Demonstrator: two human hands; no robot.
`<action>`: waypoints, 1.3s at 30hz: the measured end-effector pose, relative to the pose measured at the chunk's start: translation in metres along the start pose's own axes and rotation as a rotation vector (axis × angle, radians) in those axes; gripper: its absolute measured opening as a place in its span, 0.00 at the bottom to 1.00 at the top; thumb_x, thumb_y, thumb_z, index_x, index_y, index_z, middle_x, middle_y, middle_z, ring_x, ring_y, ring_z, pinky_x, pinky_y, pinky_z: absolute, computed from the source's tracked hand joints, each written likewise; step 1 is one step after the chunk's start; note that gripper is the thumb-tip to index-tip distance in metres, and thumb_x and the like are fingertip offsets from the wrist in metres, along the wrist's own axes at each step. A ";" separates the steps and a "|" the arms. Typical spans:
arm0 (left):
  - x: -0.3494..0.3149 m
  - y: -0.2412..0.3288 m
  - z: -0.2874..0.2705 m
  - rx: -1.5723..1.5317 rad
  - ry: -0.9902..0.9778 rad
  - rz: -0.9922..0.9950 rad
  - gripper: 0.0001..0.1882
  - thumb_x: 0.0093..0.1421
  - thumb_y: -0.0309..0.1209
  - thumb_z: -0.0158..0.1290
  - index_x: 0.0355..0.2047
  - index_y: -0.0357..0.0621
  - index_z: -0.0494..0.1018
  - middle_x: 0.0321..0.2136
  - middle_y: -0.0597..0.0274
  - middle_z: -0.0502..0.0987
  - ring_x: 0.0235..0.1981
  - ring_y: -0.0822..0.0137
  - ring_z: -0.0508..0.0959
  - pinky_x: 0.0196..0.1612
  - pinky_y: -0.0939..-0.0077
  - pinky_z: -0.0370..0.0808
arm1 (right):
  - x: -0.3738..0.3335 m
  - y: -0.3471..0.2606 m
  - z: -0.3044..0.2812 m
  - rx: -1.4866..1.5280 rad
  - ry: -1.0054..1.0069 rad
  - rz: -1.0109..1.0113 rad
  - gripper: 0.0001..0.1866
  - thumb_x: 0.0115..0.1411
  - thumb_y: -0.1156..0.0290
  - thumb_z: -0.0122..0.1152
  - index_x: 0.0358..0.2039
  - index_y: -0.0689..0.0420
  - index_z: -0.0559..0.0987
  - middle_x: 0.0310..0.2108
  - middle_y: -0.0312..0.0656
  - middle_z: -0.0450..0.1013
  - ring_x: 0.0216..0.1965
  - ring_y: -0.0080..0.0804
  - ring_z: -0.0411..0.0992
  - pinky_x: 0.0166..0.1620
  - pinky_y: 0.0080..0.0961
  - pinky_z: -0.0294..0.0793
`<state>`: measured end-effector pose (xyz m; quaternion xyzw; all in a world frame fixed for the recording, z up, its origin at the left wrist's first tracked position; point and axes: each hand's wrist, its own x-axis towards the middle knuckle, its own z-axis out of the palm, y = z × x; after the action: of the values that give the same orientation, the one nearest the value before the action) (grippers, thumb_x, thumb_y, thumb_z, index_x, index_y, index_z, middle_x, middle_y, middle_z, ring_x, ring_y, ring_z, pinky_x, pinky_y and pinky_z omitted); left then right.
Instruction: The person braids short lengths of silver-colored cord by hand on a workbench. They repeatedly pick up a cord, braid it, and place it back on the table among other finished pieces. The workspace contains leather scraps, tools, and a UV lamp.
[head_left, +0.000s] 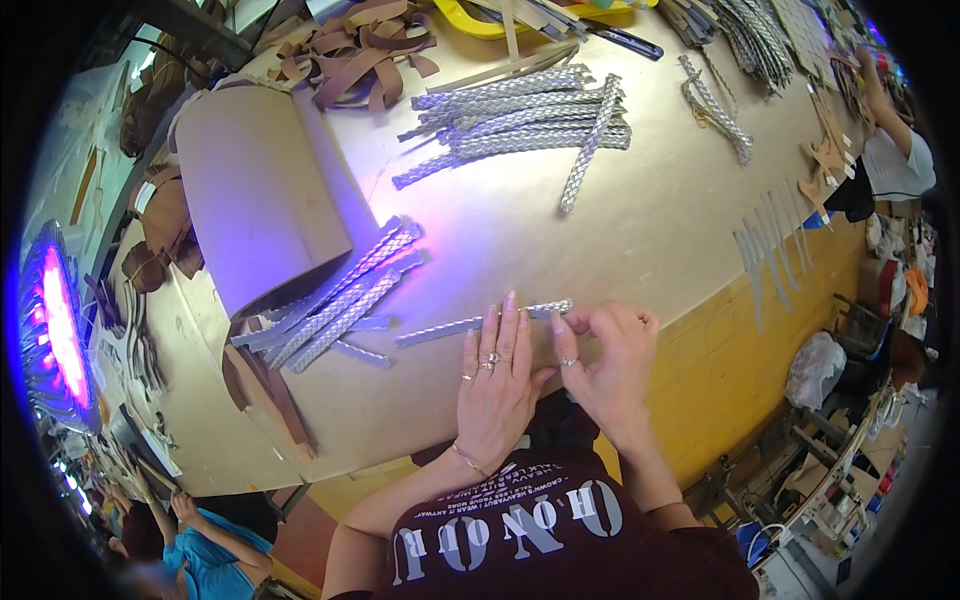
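A narrow silver braided strip point(437, 332) lies on the table in front of me, slanting slightly up to the right. Across its middle rests my left hand point(495, 375), flat with the fingers stretched out, pressing it down. My right hand point(608, 365) is at the strip's right end, thumb and bent fingers closed in a pinch at its lower edge. The fingers partly cover that spot. To the left, a loose pile of similar braided strips point(345, 310) sits by a curled brown sheet point(265, 190). A larger row of braided strips point(530, 115) lies farther off.
Brown leather-like scraps point(360, 45) heap at the far left. A yellow tray point(470, 22) and a utility knife point(627, 43) lie at the far edge. Thin grey strips point(770, 250) hang over the right edge. A bright lamp point(60, 335) stands left. Other people point(215, 550) sit nearby.
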<state>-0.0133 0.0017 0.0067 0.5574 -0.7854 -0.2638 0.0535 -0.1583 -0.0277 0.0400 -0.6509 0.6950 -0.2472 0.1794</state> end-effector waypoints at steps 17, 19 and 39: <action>0.003 0.002 -0.004 0.043 -0.001 0.025 0.43 0.57 0.43 0.59 0.67 0.35 0.56 0.71 0.45 0.50 0.71 0.43 0.52 0.71 0.46 0.49 | -0.002 0.016 0.020 -0.014 0.127 0.042 0.06 0.55 0.70 0.68 0.27 0.52 0.77 0.25 0.32 0.73 0.31 0.32 0.71 0.46 0.36 0.59; 0.003 0.004 -0.003 0.051 0.009 0.025 0.43 0.56 0.43 0.60 0.68 0.37 0.57 0.71 0.44 0.51 0.71 0.42 0.52 0.71 0.46 0.49 | -0.003 0.017 0.022 -0.035 0.147 0.026 0.06 0.55 0.69 0.68 0.28 0.52 0.77 0.25 0.32 0.72 0.31 0.32 0.71 0.46 0.37 0.60; 0.005 0.011 0.002 0.154 0.056 0.013 0.38 0.59 0.48 0.57 0.67 0.46 0.62 0.69 0.39 0.52 0.69 0.37 0.53 0.70 0.45 0.48 | -0.007 0.014 0.020 0.058 0.182 0.263 0.08 0.59 0.69 0.65 0.38 0.55 0.79 0.41 0.41 0.73 0.45 0.38 0.69 0.52 0.38 0.57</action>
<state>-0.0253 0.0002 0.0087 0.5619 -0.8052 -0.1865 0.0342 -0.1578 -0.0221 0.0154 -0.5238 0.7801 -0.2995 0.1654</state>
